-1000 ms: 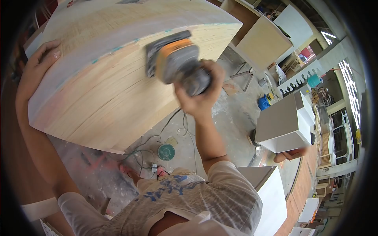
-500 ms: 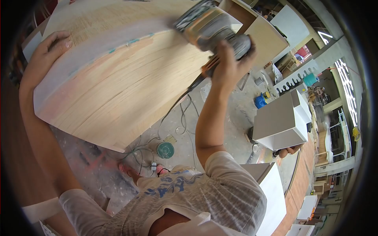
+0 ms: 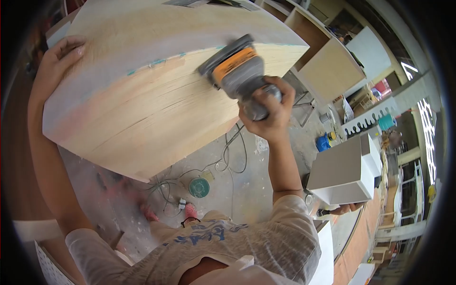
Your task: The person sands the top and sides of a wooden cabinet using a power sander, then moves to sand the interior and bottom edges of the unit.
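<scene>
My right hand [image 3: 271, 107] is wrapped round the grey rear body of an electric sander [image 3: 237, 66] with an orange band. The sander is tilted, its pad against the pale side face of a large wooden piece [image 3: 156, 114], just below the long edge. Blue-green marks [image 3: 157, 62] dot that edge, and a greyish band runs along it. My left hand [image 3: 61, 54] rests on the piece's far left edge, its fingers bent over the top surface. Dark thin sheets [image 3: 209, 4] lie on top at the back.
A cord [image 3: 225, 142] loops across the floor by a green-topped tub [image 3: 199, 187] near my feet. At right, another person's hand [image 3: 346, 208] is under a white box-shaped cabinet [image 3: 339, 168]. An open wooden cabinet [image 3: 327, 71] stands behind the piece.
The sander and my right hand have moved down from the top edge onto the side face, and the sander has turned. My left hand stays in place. The view has shifted slightly.
</scene>
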The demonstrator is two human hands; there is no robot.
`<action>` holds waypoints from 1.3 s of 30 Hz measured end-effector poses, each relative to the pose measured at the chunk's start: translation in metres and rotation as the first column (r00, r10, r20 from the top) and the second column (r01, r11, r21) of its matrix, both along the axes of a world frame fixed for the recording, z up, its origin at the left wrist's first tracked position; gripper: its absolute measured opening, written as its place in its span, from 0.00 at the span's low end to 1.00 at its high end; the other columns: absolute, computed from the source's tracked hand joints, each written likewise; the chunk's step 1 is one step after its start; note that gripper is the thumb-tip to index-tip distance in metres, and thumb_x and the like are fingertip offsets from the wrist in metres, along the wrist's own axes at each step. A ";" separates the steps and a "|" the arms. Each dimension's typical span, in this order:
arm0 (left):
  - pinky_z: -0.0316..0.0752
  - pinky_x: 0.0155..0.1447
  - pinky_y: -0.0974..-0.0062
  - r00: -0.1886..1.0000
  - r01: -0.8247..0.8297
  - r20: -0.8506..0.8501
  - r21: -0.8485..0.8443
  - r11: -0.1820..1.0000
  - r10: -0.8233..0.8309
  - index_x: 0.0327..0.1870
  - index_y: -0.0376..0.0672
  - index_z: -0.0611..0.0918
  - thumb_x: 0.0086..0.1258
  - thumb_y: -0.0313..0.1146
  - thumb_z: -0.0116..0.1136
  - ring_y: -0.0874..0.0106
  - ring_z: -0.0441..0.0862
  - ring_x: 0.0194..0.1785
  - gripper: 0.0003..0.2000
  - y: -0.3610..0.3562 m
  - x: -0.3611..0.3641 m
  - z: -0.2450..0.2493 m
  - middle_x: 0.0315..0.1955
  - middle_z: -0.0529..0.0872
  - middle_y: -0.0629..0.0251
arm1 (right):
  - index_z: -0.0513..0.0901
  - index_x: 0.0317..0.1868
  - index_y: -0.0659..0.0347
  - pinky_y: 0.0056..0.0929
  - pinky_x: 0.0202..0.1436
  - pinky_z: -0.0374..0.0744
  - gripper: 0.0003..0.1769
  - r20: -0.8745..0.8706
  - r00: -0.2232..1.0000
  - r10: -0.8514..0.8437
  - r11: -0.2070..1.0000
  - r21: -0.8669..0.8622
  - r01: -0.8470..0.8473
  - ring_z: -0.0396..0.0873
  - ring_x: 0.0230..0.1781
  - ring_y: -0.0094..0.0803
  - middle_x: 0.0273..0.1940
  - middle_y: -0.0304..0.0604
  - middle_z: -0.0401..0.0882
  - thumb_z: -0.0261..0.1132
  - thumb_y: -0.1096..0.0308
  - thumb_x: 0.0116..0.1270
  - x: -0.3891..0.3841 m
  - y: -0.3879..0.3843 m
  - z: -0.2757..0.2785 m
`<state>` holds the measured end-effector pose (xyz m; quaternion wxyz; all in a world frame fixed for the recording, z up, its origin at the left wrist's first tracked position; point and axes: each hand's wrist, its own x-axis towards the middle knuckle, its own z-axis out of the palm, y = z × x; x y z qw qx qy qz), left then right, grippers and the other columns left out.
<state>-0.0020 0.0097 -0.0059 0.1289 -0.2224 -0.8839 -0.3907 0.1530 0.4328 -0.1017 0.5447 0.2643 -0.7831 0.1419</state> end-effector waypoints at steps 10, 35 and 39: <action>0.74 0.54 0.67 0.854 0.519 -0.268 0.498 0.694 -0.446 0.45 0.35 0.81 0.74 0.40 0.50 0.63 0.79 0.49 0.16 0.028 0.159 0.021 0.42 0.82 0.56 | 0.81 0.47 0.55 0.43 0.50 0.76 0.27 0.067 0.997 -0.034 0.991 0.135 0.025 0.73 0.50 0.51 0.53 0.55 0.73 0.76 0.72 0.41 0.004 0.017 -0.029; 0.77 0.51 0.72 0.383 0.415 -0.910 0.016 0.910 -0.158 0.63 0.36 0.70 0.70 0.32 0.52 0.66 0.80 0.52 0.21 0.277 0.531 -0.052 0.54 0.80 0.53 | 0.74 0.57 0.56 0.44 0.48 0.76 0.36 -0.119 0.982 0.145 0.979 -0.128 -0.160 0.75 0.48 0.48 0.52 0.53 0.75 0.75 0.65 0.43 -0.029 -0.032 -0.007; 0.78 0.51 0.74 0.041 0.299 -0.935 0.349 0.888 0.353 0.64 0.36 0.69 0.69 0.27 0.53 0.67 0.80 0.51 0.22 0.262 0.546 -0.090 0.54 0.80 0.54 | 0.71 0.58 0.67 0.35 0.34 0.80 0.37 -0.293 0.956 -0.028 0.987 -0.160 -0.020 0.80 0.38 0.41 0.46 0.57 0.78 0.71 0.75 0.42 -0.021 -0.043 -0.008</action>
